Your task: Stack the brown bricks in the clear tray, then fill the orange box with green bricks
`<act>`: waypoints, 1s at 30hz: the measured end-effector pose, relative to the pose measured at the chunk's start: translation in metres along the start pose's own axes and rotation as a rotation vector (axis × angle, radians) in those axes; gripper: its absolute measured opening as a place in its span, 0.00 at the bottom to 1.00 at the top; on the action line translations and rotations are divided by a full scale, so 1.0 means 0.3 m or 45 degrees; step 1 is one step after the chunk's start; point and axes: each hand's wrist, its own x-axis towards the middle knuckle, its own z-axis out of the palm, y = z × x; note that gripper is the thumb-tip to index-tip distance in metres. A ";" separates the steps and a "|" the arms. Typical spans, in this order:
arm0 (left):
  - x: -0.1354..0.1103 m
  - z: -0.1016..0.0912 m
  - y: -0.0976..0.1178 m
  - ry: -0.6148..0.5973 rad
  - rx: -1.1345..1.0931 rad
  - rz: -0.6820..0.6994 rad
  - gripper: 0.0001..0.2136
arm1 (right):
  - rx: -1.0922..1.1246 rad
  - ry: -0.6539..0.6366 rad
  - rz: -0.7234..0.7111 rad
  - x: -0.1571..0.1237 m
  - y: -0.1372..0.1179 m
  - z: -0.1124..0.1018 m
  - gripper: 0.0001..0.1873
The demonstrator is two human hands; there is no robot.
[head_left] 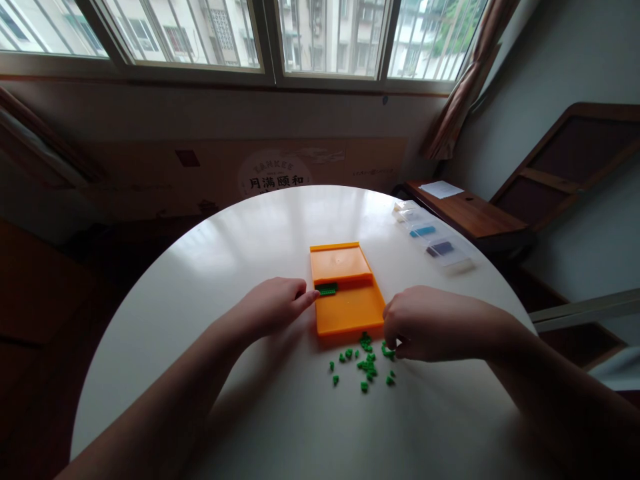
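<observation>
An orange plastic tray [347, 313] lies on the white table, with a raised panel at its far half. A row of small green bricks [327, 289] sits inside at the left wall, just below the panel. My left hand [277, 303] is closed at that wall, its thumb tip on the rim beside the row. Just off the tray's near right corner, my right hand [430, 323] is bent down with fingers drawn together. Its fingertips are at a few loose green bricks [387, 351]; whether one is between them is hidden. More green bricks [369, 365] lie scattered nearer me.
A clear compartment box [433, 237] with blue and dark pieces stands at the table's far right. Beyond the round white table [240, 247] are a wooden chair [480, 213] holding a paper sheet [441, 189], a curtain [465, 80] and barred windows [330, 37].
</observation>
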 end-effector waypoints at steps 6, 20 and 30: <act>-0.004 -0.002 0.001 0.000 0.008 0.012 0.26 | -0.012 -0.023 -0.021 0.010 -0.001 0.007 0.09; -0.008 -0.011 0.010 -0.025 -0.001 0.022 0.23 | 0.227 0.358 -0.128 -0.007 0.023 -0.066 0.08; -0.019 -0.013 0.014 -0.001 0.044 0.065 0.23 | 0.121 0.414 0.155 0.108 0.072 0.005 0.10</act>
